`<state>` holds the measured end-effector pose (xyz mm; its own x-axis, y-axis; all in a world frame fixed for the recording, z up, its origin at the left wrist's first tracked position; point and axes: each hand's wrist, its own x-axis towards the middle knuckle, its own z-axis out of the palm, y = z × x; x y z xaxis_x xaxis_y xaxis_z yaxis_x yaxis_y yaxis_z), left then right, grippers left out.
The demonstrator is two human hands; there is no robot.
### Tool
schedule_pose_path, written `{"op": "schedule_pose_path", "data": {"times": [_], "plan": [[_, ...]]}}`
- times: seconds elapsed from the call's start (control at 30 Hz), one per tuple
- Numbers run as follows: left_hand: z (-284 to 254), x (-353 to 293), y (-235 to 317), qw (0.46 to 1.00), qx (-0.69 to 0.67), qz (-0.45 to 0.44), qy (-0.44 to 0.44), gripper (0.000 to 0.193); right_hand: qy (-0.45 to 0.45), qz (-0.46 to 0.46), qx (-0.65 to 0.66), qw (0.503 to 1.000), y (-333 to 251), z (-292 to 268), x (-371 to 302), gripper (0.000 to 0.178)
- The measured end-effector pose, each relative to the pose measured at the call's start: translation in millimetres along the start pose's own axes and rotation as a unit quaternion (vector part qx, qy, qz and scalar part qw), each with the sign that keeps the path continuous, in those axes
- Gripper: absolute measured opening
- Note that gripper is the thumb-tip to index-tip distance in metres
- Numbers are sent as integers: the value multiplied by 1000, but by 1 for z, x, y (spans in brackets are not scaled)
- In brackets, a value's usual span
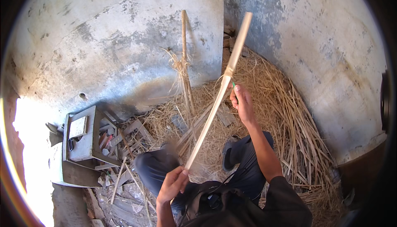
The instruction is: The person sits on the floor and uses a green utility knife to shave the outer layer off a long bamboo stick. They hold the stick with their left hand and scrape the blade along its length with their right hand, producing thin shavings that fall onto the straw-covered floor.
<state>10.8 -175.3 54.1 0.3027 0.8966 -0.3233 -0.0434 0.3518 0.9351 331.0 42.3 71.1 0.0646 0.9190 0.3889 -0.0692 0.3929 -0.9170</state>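
My left hand [173,184] is closed around the lower end of a long pale stick [205,130] that looks like split bamboo. The stick slants up and away to the right. Its far part is thicker, with a ring of curled fibre where it meets the slimmer part. Beside that ring, my right hand [243,103] is closed on a small tool [233,84]. Only a bit of green shows of it, and its blade or tip cannot be made out. The stick's far end is slightly blurred.
Straw-like shavings and thin strips [295,132] are heaped around my legs and along the right wall. A pole [184,41] with frayed fibre leans on the back wall. To the left are a worn box-like stand [82,123] holding a phone-like object, wood scraps and a bright opening.
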Motion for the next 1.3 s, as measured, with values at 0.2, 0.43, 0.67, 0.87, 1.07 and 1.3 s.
{"op": "schedule_pose_path", "data": {"times": [0.2,0.43,0.67,0.87,1.07,1.3], "plan": [[12,20,-7,995,26,86,52,29,15,-93,-152,984,-5,24,-17,50],[36,40,34,986,39,110,118,27,-70,-238,-264,932,-3,44,-42,42],[49,51,59,987,-56,94,115,30,-128,-302,-242,913,-7,60,-55,39],[49,63,51,986,5,128,111,35,-97,-338,-259,900,-9,60,-53,39],[59,60,62,954,172,184,160,38,-97,-340,-289,890,-17,56,-50,36],[63,53,65,936,233,189,185,39,-96,-336,-302,887,-22,55,-48,34]]}}
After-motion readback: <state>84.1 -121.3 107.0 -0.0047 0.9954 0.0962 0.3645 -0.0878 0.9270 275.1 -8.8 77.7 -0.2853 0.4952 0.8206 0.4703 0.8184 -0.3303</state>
